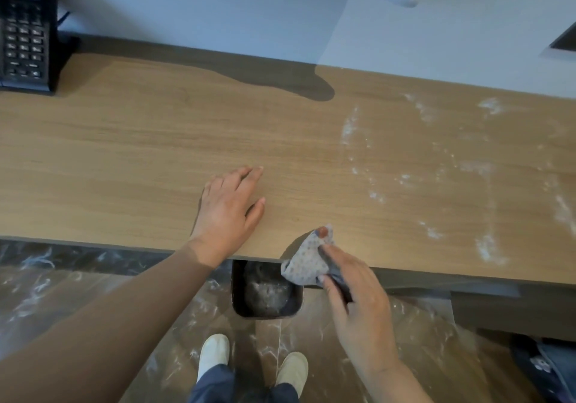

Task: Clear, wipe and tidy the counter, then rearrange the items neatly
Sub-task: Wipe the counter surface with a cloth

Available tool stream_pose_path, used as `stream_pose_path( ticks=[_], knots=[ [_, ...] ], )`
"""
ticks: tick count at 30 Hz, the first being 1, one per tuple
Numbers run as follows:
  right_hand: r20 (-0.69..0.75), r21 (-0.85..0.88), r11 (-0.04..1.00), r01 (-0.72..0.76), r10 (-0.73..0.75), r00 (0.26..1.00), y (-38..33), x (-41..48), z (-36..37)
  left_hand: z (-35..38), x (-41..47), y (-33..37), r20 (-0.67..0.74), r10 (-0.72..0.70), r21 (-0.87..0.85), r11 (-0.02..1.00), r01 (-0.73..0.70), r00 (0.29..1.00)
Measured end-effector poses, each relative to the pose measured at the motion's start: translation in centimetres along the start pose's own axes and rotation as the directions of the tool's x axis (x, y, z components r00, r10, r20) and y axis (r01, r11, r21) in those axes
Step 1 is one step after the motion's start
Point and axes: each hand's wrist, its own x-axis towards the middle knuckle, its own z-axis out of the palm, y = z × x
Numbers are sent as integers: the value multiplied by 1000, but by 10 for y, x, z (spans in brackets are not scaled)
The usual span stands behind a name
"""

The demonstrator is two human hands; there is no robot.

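1. A speckled cloth (307, 261) sits bunched at the front edge of the wooden counter (140, 153), partly hanging over it.
2. The right hand (355, 296) grasps the cloth, with fingers and thumb curled round it.
3. Directly below the cloth, a dark bin (238, 293) stands on the floor with pale dust inside.
4. The left hand (229, 212) lies flat on the counter near the cloth, fingers straight, holding nothing.
5. White powder (349, 125) streaks the right part of the counter, well apart from the cloth.
6. A black phone (26, 28) stands at the far left, against the wall.
7. The wiping step seems to be in hand, with swept dust going into the bin. The next move likely calls for carrying the cloth right to the powder and drawing it toward the edge above the bin. Rearranging is not yet begun.
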Motion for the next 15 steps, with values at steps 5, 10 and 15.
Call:
stream_pose_path(
  ticks=[5, 10, 15],
  knots=[
    [-73, 40, 999, -16, 19, 997, 11, 38, -23, 12, 23, 26, -35, -80, 26, 996, 81, 996],
    [-144, 57, 998, 22, -13, 990, 30, 76, -37, 28, 48, 35, -26, -89, 78, 993, 90, 996],
    [-192, 15, 992, 122, -117, 974, 46, 133, -45, 36, 59, 34, -114, -131, 110, 984, 143, 985]
  ],
)
